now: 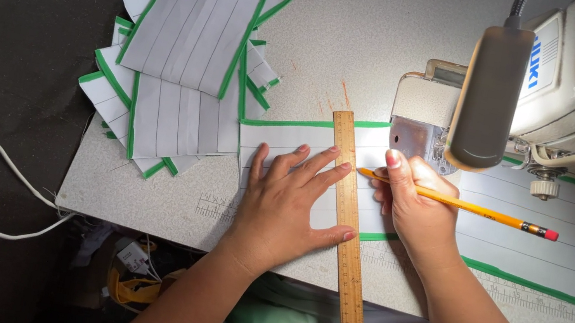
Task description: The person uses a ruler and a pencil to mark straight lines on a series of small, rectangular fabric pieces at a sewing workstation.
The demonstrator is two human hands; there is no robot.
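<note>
Left: stack of green-edged panels (189,49) piled on the counter (345,14), looks finished. Left hand (288,205) flat, fingers spread, pinning wooden ruler (348,243) across the fabric strip (525,243). Right hand (414,203) grips yellow pencil (468,208) at the ruler's edge; marking looks underway. No containers visible.

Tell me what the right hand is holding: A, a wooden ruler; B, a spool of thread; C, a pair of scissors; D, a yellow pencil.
D: the right hand grips a yellow pencil with its tip at the ruler, which the left hand presses flat on the fabric strip.
</note>
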